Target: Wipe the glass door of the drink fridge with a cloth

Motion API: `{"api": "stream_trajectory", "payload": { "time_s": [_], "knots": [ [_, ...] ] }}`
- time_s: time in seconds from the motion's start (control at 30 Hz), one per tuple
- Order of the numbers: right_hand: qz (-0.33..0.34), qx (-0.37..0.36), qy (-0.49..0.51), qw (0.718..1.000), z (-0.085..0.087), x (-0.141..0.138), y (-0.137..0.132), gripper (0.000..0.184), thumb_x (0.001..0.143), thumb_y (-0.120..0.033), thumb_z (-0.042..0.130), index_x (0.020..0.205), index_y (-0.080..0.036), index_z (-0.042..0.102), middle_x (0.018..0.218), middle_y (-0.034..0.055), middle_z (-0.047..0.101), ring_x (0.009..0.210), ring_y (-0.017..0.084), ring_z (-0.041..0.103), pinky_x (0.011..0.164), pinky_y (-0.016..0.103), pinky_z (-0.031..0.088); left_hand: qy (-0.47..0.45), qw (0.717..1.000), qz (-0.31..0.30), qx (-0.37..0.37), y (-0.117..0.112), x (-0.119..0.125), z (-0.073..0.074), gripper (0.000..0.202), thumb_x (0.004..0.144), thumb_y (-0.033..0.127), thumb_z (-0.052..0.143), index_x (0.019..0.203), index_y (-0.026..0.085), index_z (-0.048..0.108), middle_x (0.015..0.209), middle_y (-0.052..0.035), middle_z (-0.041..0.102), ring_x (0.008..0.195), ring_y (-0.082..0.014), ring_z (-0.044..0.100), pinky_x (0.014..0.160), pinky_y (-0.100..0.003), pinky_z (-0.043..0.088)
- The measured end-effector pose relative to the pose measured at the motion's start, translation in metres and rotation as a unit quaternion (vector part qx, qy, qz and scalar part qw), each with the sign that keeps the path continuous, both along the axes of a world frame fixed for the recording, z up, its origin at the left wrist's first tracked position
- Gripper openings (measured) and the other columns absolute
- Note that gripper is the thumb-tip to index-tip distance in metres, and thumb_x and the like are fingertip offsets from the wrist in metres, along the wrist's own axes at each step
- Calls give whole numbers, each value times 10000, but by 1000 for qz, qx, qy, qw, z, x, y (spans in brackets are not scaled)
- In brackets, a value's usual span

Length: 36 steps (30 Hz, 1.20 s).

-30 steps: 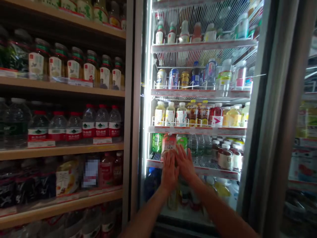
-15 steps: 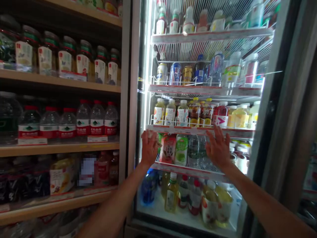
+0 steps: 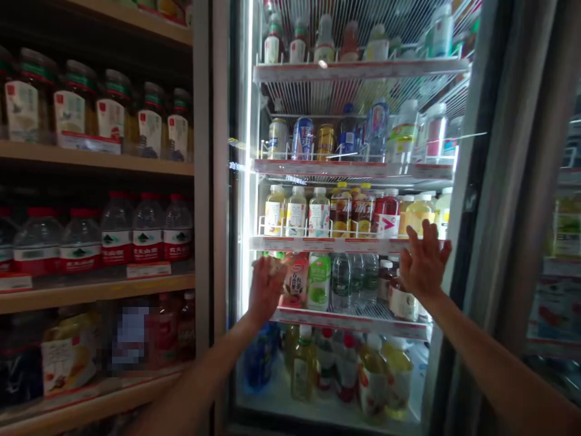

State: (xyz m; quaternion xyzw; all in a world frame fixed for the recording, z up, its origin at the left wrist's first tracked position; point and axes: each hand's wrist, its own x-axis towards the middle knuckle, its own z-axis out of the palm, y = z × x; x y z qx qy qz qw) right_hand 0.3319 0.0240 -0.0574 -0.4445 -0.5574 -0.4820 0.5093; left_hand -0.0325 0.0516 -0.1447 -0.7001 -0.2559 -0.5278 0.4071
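Observation:
Both my hands are raised in front of a lit, glass-fronted drinks fridge. My left hand, a little blurred, has its fingers apart and nothing visible in them. Behind it, partly covered, stands a red drink bottle, beside a green-labelled bottle. On the right, my right hand is open with spread fingers. It overlaps the front edge of the middle shelf and partly hides a yellow drink bottle. A white-labelled jar-like bottle shows just below and left of it. Whether either hand touches the glass I cannot tell.
Wooden shelves at left hold tea bottles and red-capped water bottles. Cans stand on an upper fridge shelf, several bottles at the bottom. The fridge's dark right frame is near my right forearm.
The view has turned right, so shelves and fridge sit further left. My right hand has moved right along the fridge front, with fingers spread; my left hand has lowered slightly, its fingers less curled.

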Motion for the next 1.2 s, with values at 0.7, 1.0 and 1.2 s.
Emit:
{"api": "stream_trajectory", "payload": {
  "time_s": [0.7,1.0,1.2],
  "knots": [
    [1,-21,-26,999,-9,18,-2,623,887,-250,391,1459,-287,145,1535,55,188,1404,237,180,1121,490,129,321,943,-79,-44,-4,121,82,504,837,80,409,1292,296,443,1429,-5,408,1376,-188,256,1138,-421,233],
    [3,-16,44,999,-15,51,-9,575,909,-244,338,1459,-237,168,1498,114,276,1396,246,206,1086,518,243,402,903,-133,-72,-9,159,63,400,845,139,465,1219,272,511,1414,-11,429,1367,-193,276,1144,-415,232],
    [55,2,83,995,-15,68,-26,529,916,-240,299,1442,-232,239,1488,104,299,1369,237,279,1076,501,312,305,942,-103,-96,-9,208,124,469,831,86,436,1267,255,471,1459,-32,357,1402,-218,163,1146,-478,190]
  ]
}}
